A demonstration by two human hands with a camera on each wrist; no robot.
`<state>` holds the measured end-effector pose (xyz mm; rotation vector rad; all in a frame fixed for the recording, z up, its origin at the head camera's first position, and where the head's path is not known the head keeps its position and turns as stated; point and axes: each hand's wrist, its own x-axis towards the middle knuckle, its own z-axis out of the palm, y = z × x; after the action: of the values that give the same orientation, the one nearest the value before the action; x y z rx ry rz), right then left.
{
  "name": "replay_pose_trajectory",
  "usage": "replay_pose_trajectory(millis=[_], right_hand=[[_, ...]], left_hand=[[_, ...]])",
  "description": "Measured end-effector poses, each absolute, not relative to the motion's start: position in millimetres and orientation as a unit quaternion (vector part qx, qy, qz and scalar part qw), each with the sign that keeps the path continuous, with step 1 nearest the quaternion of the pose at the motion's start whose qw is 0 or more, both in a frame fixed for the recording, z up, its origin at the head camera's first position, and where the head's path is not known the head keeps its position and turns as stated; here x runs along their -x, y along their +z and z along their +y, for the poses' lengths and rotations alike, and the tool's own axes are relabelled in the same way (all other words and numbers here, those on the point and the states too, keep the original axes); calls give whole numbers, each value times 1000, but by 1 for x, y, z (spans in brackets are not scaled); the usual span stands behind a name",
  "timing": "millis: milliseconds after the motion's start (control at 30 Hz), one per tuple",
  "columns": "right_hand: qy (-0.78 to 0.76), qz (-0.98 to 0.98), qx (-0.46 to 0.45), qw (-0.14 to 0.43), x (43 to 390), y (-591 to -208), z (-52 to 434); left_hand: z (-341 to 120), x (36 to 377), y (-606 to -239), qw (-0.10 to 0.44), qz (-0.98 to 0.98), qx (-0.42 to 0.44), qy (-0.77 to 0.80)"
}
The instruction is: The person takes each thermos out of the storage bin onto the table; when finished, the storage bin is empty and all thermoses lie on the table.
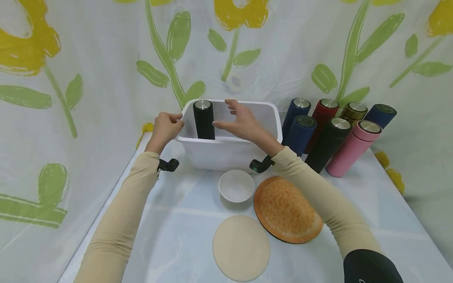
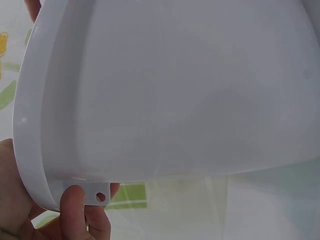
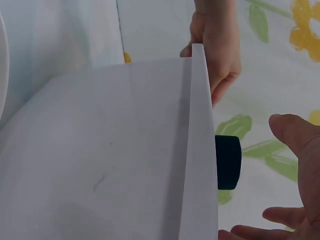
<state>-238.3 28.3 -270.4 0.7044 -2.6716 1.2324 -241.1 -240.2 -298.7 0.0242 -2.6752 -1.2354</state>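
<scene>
A white plastic tub (image 1: 226,155) stands at the back of the table. Inside it, toward the left end, a black thermos bottle (image 1: 204,120) with a silver-topped lid stands upright. My left hand (image 1: 164,129) grips the tub's left rim; in the left wrist view its thumb and fingers (image 2: 73,210) pinch a small tab with a hole under the rim. My right hand (image 1: 242,122) hovers over the tub just right of the bottle, thumb and fingers spread, holding nothing. In the right wrist view a gap shows between that hand (image 3: 305,165) and the bottle's lid (image 3: 228,162).
Several thermos bottles stand right of the tub, among them a pink one (image 1: 354,148), a black one (image 1: 328,144) and a red one (image 1: 323,118). Before the tub sit a white bowl (image 1: 236,186), a brown round board (image 1: 288,210) and a pale round board (image 1: 241,248).
</scene>
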Motion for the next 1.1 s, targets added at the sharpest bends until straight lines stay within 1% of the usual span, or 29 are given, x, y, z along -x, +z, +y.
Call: replay_pose_trajectory(millis=[233, 500, 767, 1100], right_hand=[[386, -889, -237, 63, 248, -272, 8], [358, -903, -233, 50, 257, -269, -8], [339, -915, -217, 29, 268, -268, -22], [322, -915, -239, 37, 281, -266, -34]], left_hand=[[-242, 240, -299, 99, -906, -10, -412], [-242, 240, -299, 109, -907, -12, -408], [-240, 239, -300, 103, -908, -11, -407], [-241, 240, -301, 102, -905, -12, -412]])
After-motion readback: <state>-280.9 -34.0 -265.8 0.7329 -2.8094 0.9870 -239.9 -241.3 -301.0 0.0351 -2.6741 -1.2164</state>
